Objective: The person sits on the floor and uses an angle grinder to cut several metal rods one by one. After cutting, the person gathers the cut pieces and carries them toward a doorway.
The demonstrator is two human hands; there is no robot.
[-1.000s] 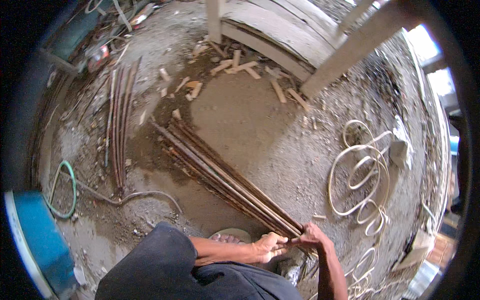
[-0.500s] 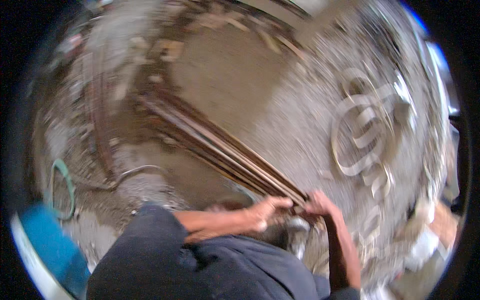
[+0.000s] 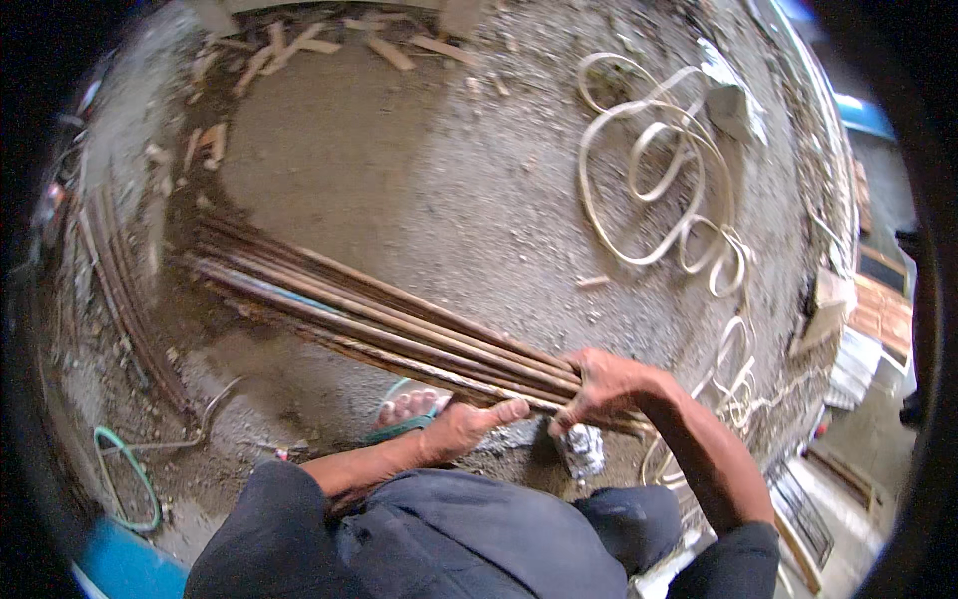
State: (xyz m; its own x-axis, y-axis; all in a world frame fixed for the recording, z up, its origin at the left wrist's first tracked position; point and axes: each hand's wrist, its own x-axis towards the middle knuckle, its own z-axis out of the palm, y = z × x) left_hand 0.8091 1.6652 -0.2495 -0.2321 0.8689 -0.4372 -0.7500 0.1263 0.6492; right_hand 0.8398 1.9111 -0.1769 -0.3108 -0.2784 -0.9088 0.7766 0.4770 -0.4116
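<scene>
Bundle of long rusty rods, lying on the rough concrete floor, running from upper left down to lower right and ending under both hands. Right hand curled down over the near end of the bundle, fingers wrapped across several rods, gripping them. Left hand just beside it, to the left and slightly lower, fingers mostly closed with the forefinger stretched along the lowest rod, touching it; cannot tell whether truly clamped round it. Bundle thus beneath and between the two hands, most of its length reaching away up and to the left. Sandalled foot just under the rods, near the left hand. Crumpled whitish wad on the floor right below the right hand. Loops of pale flat strap well apart, at upper right. Second set of dark rods at far left. Green hose at lower left. Wood scraps along the top edge.
</scene>
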